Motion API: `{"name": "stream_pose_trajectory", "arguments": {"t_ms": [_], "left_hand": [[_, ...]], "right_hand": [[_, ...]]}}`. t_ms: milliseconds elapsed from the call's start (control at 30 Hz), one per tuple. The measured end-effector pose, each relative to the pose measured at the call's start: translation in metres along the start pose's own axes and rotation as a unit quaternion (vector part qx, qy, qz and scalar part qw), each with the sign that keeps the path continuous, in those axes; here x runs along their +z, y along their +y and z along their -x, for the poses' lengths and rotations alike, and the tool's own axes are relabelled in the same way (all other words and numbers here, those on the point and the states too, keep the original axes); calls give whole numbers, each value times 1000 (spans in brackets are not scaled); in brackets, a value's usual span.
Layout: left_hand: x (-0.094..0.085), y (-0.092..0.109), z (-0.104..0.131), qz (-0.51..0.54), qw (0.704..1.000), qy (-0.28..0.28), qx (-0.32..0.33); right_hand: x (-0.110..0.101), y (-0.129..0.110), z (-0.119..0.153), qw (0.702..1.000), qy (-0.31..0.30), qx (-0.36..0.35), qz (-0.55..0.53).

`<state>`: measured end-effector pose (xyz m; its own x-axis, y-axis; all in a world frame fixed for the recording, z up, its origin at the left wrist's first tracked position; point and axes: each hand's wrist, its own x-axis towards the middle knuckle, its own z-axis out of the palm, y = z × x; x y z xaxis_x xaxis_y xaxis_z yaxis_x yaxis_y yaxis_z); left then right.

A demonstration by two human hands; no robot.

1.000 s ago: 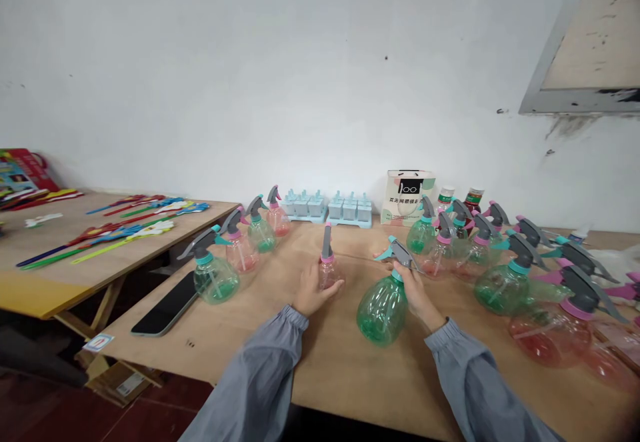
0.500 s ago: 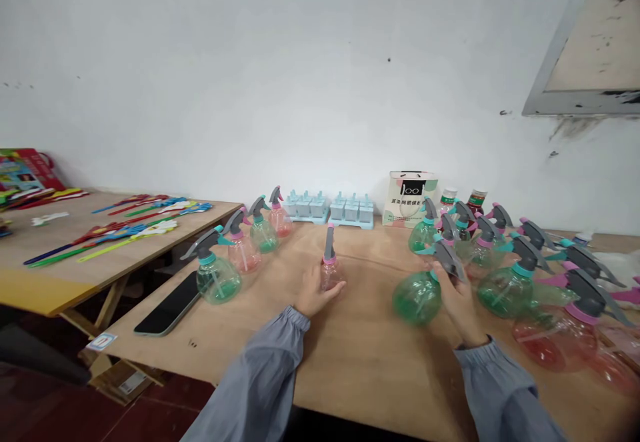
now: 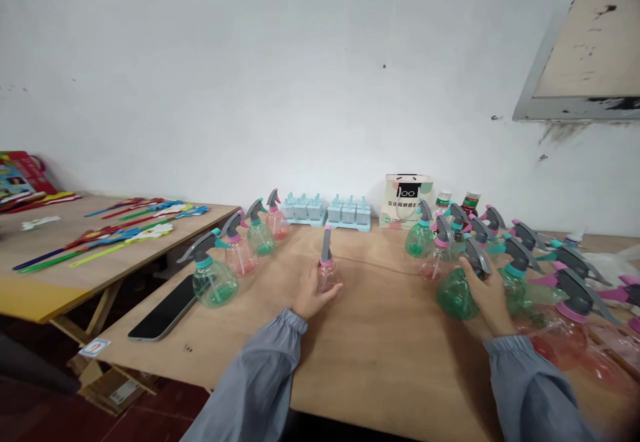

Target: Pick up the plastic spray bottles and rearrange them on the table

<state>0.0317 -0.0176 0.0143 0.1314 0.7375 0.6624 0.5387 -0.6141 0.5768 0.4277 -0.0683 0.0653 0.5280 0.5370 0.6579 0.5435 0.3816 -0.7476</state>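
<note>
My left hand [image 3: 311,293] is wrapped round the body of a pink spray bottle [image 3: 327,275] that stands upright mid-table, its grey head pointing up. My right hand [image 3: 486,295] grips the grey trigger head of a green spray bottle [image 3: 456,295], close to the group on the right. Just behind that one is a pink spray bottle [image 3: 434,265]. Several more green and pink bottles crowd the right side, such as a large pink one [image 3: 563,325]. To the left, a green bottle [image 3: 215,282] stands in a row with several others.
A phone [image 3: 163,309] lies by the table's left edge. Two light-blue popsicle moulds [image 3: 349,213] and a paper bag [image 3: 404,205] stand along the wall. Colourful hand-shaped sticks [image 3: 115,235] lie on the left table [image 3: 47,289].
My right hand has carried the green spray bottle to the right, towards the right-hand group. My left hand stays on the pink bottle. The view has shifted slightly.
</note>
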Motion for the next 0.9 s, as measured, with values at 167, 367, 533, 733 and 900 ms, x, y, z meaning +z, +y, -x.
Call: {"name": "stream_pose_trajectory", "arguments": {"t_ms": [167, 367, 533, 733, 900], "left_hand": [[0, 2, 0, -4, 1000, 3, -5], [-1, 3, 0, 3, 1000, -1, 1], [-2, 2, 0, -4, 1000, -5, -5], [0, -1, 1, -13, 1000, -1, 2], [1, -3, 1, -17, 1000, 1, 4]], "right_hand": [[5, -1, -3, 999, -10, 21, -22], [5, 6, -4, 999, -17, 27, -32], [5, 3, 1, 999, -2, 18, -30], [3, 11, 5, 1000, 2, -3, -11], [5, 17, 6, 1000, 7, -7, -5]]}}
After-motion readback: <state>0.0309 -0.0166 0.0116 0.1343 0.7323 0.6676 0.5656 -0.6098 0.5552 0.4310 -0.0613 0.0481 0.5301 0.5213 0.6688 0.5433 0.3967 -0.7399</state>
